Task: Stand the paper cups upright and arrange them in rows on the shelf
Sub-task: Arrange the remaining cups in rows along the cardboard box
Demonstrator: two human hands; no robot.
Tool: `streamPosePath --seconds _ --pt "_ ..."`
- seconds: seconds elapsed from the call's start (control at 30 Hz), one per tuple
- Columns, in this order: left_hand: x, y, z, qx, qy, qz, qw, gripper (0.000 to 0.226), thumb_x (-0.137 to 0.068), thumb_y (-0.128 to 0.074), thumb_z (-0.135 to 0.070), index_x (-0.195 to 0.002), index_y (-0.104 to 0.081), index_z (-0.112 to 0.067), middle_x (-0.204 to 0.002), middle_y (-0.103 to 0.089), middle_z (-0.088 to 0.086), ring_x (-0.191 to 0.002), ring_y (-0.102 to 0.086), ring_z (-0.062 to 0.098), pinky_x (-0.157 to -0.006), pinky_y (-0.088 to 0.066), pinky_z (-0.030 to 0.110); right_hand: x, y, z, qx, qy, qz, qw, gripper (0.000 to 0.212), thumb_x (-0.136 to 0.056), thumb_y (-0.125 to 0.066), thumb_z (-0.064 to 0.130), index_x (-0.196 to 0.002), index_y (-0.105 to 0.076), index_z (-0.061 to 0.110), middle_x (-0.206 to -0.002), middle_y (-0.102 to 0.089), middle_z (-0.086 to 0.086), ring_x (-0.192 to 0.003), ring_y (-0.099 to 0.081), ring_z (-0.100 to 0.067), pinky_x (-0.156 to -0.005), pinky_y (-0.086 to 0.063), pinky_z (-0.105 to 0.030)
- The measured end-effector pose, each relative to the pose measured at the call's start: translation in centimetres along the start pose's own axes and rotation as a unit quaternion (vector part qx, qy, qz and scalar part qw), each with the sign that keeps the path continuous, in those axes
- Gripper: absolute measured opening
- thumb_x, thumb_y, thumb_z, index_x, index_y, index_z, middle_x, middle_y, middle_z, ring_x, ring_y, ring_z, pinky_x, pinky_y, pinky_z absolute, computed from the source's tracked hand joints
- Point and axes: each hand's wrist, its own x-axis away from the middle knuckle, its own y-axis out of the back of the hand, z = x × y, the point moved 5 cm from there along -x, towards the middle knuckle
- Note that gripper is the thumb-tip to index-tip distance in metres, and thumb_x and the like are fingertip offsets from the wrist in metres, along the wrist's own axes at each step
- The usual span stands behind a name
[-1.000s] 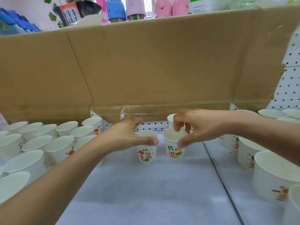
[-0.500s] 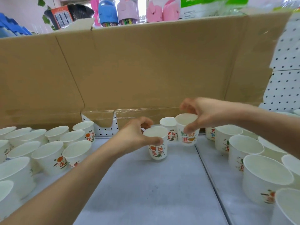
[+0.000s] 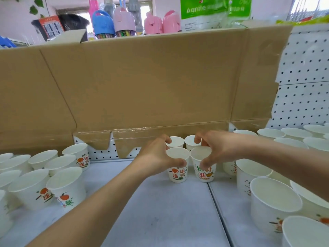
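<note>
Two small white paper cups with red and green print stand upright side by side on the grey shelf (image 3: 160,211). My left hand (image 3: 156,155) grips the rim of the left cup (image 3: 178,172). My right hand (image 3: 219,148) holds the rim of the right cup (image 3: 204,171), which stands on the seam between two shelf panels. Directly behind them stand two more small cups (image 3: 175,141), close to the back wall and partly hidden by my fingers.
Several upright cups (image 3: 60,188) crowd the left side, and larger cups (image 3: 274,202) fill the right. A flattened cardboard box (image 3: 142,86) leans against the perforated back wall (image 3: 302,77). Bottles and bags stand on the ledge above.
Both hands have carried their cups toward the back. The two cups now stand together just in front of the rear pair. The camera has tilted upward.
</note>
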Motion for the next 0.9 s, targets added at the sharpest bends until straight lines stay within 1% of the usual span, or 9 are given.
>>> streamPosePath --seconds 0.13,0.3,0.4,0.47,0.6,0.67,0.77,0.83,0.9 --pt "0.1 -0.2 -0.4 -0.016 0.002 -0.006 1.000 0.080 -0.063 -0.081 -0.053 -0.129 -0.044 -0.030 -0.123 -0.056 -0.009 -0.107 -0.055 0.015 -0.090 -0.049 0.036 0.0 0.0 -0.2 0.021 -0.001 -0.003 1.000 0.074 -0.068 -0.077 0.051 -0.129 -0.041 0.029 -0.117 -0.054 0.010 -0.102 -0.054 -0.014 -0.087 -0.049 -0.035" --pt "1.7 0.3 -0.8 -0.017 0.001 -0.018 1.000 0.088 -0.062 -0.077 -0.063 -0.135 -0.041 -0.031 -0.130 -0.052 -0.009 -0.114 -0.053 0.014 -0.095 -0.047 0.038 0.7 0.3 -0.3 0.038 0.001 -0.022 0.999 0.075 -0.069 -0.070 0.063 -0.131 -0.042 0.030 -0.114 -0.053 0.012 -0.101 -0.051 -0.012 -0.080 -0.046 -0.030" --pt "4.0 1.7 -0.9 0.010 -0.015 -0.079 0.997 0.075 -0.070 -0.072 -0.062 -0.133 -0.044 -0.032 -0.129 -0.053 -0.014 -0.117 -0.050 0.010 -0.093 -0.046 0.034 1.4 1.7 1.5 0.091 0.045 -0.089 0.991 0.063 -0.077 -0.059 0.067 -0.128 -0.047 0.032 -0.125 -0.054 0.012 -0.106 -0.053 -0.011 -0.082 -0.046 -0.033" --pt "6.5 2.9 -0.1 0.054 -0.030 -0.134 0.989 0.064 -0.076 -0.071 -0.057 -0.130 -0.048 -0.031 -0.126 -0.054 -0.017 -0.116 -0.050 0.006 -0.090 -0.044 0.027 1.6 2.1 4.1 0.092 0.098 -0.120 0.984 0.053 -0.082 -0.055 0.064 -0.124 -0.051 0.032 -0.122 -0.056 0.013 -0.104 -0.052 -0.010 -0.085 -0.048 -0.036" --pt "12.5 4.1 3.4 0.117 -0.039 -0.235 0.964 0.047 -0.080 -0.070 -0.049 -0.122 -0.054 -0.035 -0.117 -0.055 -0.022 -0.109 -0.050 -0.002 -0.088 -0.040 0.018 2.4 1.1 10.2 0.050 0.187 -0.090 0.977 0.042 -0.085 -0.058 0.056 -0.120 -0.053 0.033 -0.109 -0.050 0.018 -0.103 -0.048 -0.005 -0.086 -0.043 -0.029" --pt "15.2 5.0 5.7 0.088 -0.036 -0.270 0.958 0.044 -0.080 -0.070 -0.046 -0.120 -0.056 -0.035 -0.114 -0.056 -0.022 -0.107 -0.050 -0.002 -0.087 -0.039 0.016 2.5 -0.1 13.9 0.052 0.219 -0.065 0.972 0.042 -0.086 -0.060 0.053 -0.122 -0.053 0.032 -0.109 -0.048 0.017 -0.105 -0.047 -0.006 -0.088 -0.043 -0.029" --pt "18.0 7.4 8.6 0.035 -0.030 -0.305 0.951 0.041 -0.081 -0.070 -0.043 -0.119 -0.058 -0.032 -0.114 -0.057 -0.019 -0.109 -0.051 0.003 -0.090 -0.042 0.021 1.2 -1.7 19.4 0.033 0.256 -0.046 0.965 0.050 -0.084 -0.064 0.050 -0.126 -0.051 0.026 -0.121 -0.054 0.008 -0.106 -0.049 -0.010 -0.086 -0.042 -0.027" --pt "20.2 9.6 10.2 -0.023 -0.037 -0.336 0.941 0.040 -0.081 -0.069 -0.043 -0.117 -0.060 -0.028 -0.114 -0.060 -0.014 -0.110 -0.051 0.008 -0.092 -0.042 0.028 -0.2 -2.9 22.8 0.012 0.266 -0.044 0.963 0.061 -0.081 -0.067 0.050 -0.132 -0.047 0.023 -0.130 -0.053 0.002 -0.112 -0.050 -0.014 -0.088 -0.041 -0.027" --pt "22.8 12.0 12.2 -0.097 -0.026 -0.377 0.921 0.043 -0.078 -0.066 -0.046 -0.116 -0.061 -0.027 -0.113 -0.061 -0.011 -0.109 -0.049 0.013 -0.088 -0.040 0.031 -1.5 -4.2 25.9 -0.011 0.255 -0.045 0.966 0.074 -0.079 -0.070 0.051 -0.140 -0.039 0.021 -0.137 -0.048 -0.001 -0.120 -0.047 -0.018 -0.093 -0.039 -0.029"
